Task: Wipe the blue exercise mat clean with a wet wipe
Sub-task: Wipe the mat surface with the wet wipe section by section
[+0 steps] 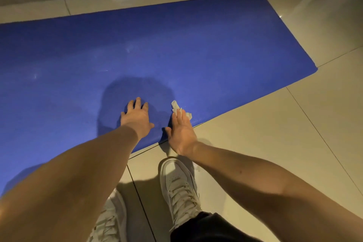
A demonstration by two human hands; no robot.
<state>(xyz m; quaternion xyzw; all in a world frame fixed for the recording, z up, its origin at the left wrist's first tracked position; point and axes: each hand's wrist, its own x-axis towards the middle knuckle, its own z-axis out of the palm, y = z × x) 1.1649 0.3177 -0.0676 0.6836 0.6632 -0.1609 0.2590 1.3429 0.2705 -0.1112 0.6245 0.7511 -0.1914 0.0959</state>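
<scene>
Two bare hands are being pressed onto a blue exercise mat [196, 41], which is being seen spread flat, its long axis running from the left edge of the view to a far corner at the right. At the left, a broad stretch of mat is being shown uncovered, with faint pale smudges [128, 49] visible well apart from either hand. Toward the middle, the left hand [136, 117] is being laid palm-down on the mat, fingers straight and spread, nothing being gripped; it is being judged a brace for the body. Just to its right, the right hand [181, 131] is being held flat, and a crumpled wet wipe [176, 106] is being pressed under its straight fingertips rather than pinched, at the mat's near long edge. Most of the mat is being found ahead of those fingertips and off to the left, so the coming stroke is being judged to call for a push away from the body or leftward along the length, with the right hand the one on the wipe. Below the hands, white sneakers [177, 182] are being planted on the tiled floor [294, 143], which is being shown beyond the mat's right end.
</scene>
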